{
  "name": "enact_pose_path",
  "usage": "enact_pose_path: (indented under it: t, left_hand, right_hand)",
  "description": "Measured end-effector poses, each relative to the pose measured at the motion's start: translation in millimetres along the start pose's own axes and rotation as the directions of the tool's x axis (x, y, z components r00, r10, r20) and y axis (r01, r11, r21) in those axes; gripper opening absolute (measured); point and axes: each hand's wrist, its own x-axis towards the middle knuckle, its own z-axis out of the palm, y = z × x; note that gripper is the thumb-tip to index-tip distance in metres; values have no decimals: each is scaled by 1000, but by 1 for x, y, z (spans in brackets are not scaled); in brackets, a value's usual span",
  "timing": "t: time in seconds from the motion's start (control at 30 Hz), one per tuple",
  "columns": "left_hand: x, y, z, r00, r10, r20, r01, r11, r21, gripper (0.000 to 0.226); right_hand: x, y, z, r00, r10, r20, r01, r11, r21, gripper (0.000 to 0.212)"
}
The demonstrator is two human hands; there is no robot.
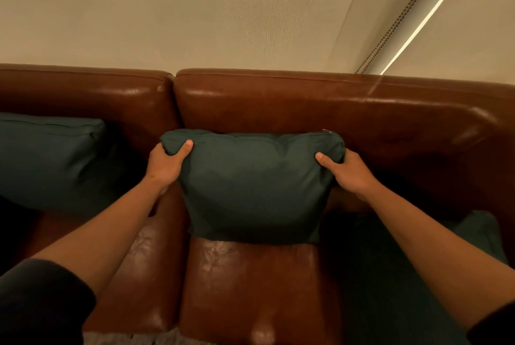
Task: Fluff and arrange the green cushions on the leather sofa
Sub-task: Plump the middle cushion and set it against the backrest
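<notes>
While it stands upright at the middle of the view, the green cushion [250, 185] has its bottom edge on the seat of the leather sofa [306, 104] and its top edge, zip uppermost, leaning against the backrest. It looks soft and light: the fabric dimples where it is held and the body bulges between the two grips, so it should give readily to a squeeze or a shake and spring back slowly. The cloth is matte and unlikely to slip; the upper corners, where the filling thins, are a natural place to take hold.

The left hand [167, 166], at nine o'clock of the cushion, grips the upper left corner with its thumb across the front. The right hand [351, 171], at three o'clock, grips the upper right corner in the same way; the fingers of both are hidden behind the cushion.

Toward nine o'clock in the view a second green cushion [50, 160] leans against the backrest, well apart. At about four o'clock a dark green shape [479, 236] lies in shadow, possibly a third cushion, though I cannot be sure.
</notes>
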Motion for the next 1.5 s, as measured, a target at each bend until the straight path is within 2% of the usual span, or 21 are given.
enact_pose_path:
  t: [0.2,0.4,0.53,0.63,0.7,0.73,0.8,0.87,0.93,0.97,1.1,1.27,1.4,1.5]
  left_hand:
    - [-2,1,-2,999,9,-41,-8,1000,19,42]
    - [8,13,-18,994,64,-85,-58,996,73,43]
    - [15,14,-24,999,40,-26,-38,996,76,43]
    - [18,4,-23,997,-39,60,40,999,-12,44]
    - [23,-5,-25,995,-80,60,87,987,-131,64]
    - [26,-7,-25,994,-102,46,109,973,-205,68]
    - [30,-9,-26,994,-109,24,111,949,-296,52]
    - [27,-7,-28,996,-86,-1,83,965,-250,31]
    - [25,-8,-31,1000,-21,2,21,993,-113,15]
    - [24,-7,-32,1000,3,16,-2,998,-63,11]
    - [32,1,-34,997,72,11,-73,994,80,20]
    - [35,-1,-29,999,38,-33,-35,995,90,24]
    - [33,1,-30,998,52,-41,-46,990,131,27]
    - [32,4,-35,995,99,3,-99,983,152,22]
  right_hand:
    - [-3,-6,4,999,0,49,1,1000,-16,48]
    - [-5,-16,17,999,-9,49,9,1000,-3,46]
    - [-2,-17,20,998,9,69,-9,1000,-3,46]
    - [1,-17,23,999,45,29,-45,999,8,63]
    - [4,-19,25,998,10,-65,-9,1000,15,76]
    - [5,-23,25,995,-32,-98,32,999,-2,76]
    - [7,-29,26,990,-112,-84,106,991,-76,63]
    - [10,-31,25,990,-132,-44,123,978,-167,40]
    - [11,-29,22,987,-148,-57,130,961,-246,16]
    - [11,-28,21,985,-152,-76,127,955,-269,11]
    - [6,-26,23,969,-161,-186,104,954,-280,14]
    - [3,-27,36,946,-117,-304,70,984,-161,24]
    - [2,-26,38,945,-92,-314,45,987,-153,27]
    - [-4,-29,31,963,-120,-242,80,982,-169,17]
